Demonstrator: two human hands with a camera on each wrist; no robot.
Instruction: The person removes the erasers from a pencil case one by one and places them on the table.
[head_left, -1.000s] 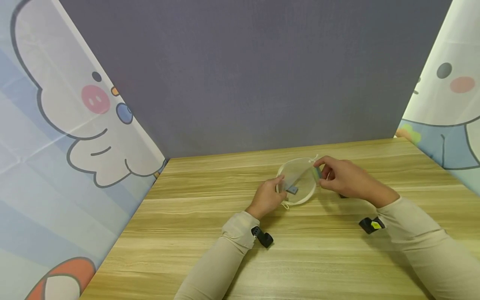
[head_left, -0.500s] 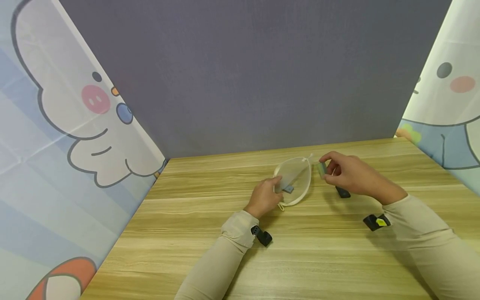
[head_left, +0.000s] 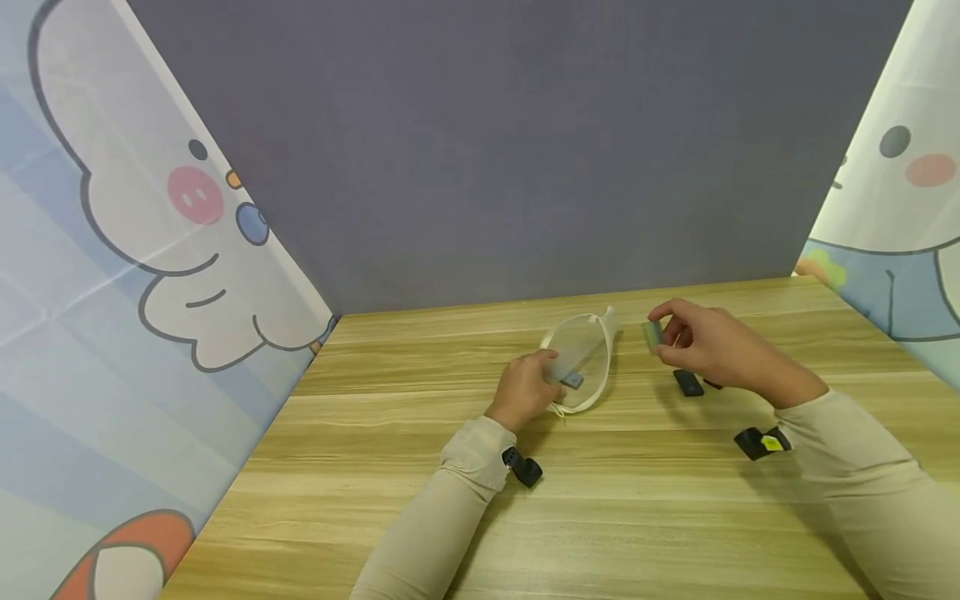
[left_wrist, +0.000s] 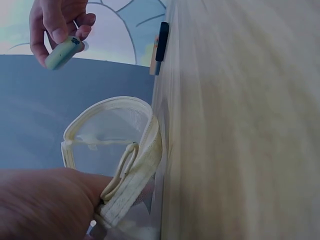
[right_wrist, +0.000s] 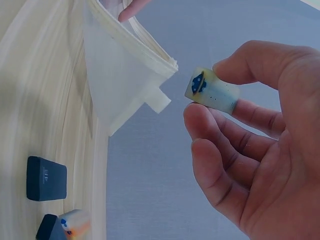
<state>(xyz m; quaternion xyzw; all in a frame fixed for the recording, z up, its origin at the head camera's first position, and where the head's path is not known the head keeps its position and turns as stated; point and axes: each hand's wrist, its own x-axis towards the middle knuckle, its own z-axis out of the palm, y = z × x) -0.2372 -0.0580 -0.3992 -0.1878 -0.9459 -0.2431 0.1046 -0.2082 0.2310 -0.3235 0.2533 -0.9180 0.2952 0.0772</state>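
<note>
My left hand [head_left: 522, 388] pinches the rim of a white drawstring mesh bag [head_left: 585, 335], whose round mouth stands open. A small grey block [head_left: 572, 380] lies inside the mesh. To the right of the bag, my right hand [head_left: 701, 340] holds a small pale green block [head_left: 652, 337] above the table, apart from the bag. In the right wrist view this block [right_wrist: 212, 91] shows a dark blue dotted print and sits between thumb and fingers. The left wrist view shows a cord loop [left_wrist: 121, 170] at the bag's rim.
On the wooden table [head_left: 600, 508], a black block [head_left: 688, 383] lies below my right hand. Next to it is another black piece with a pale orange-and-blue printed end [right_wrist: 75, 223]. A grey panel [head_left: 517, 158] rises behind the table, with cartoon-printed cloths on both sides.
My right hand has drawn back to the right from the bag's mouth with the pale green block. The left hand has shifted the bag slightly left. The black blocks have come into sight.
</note>
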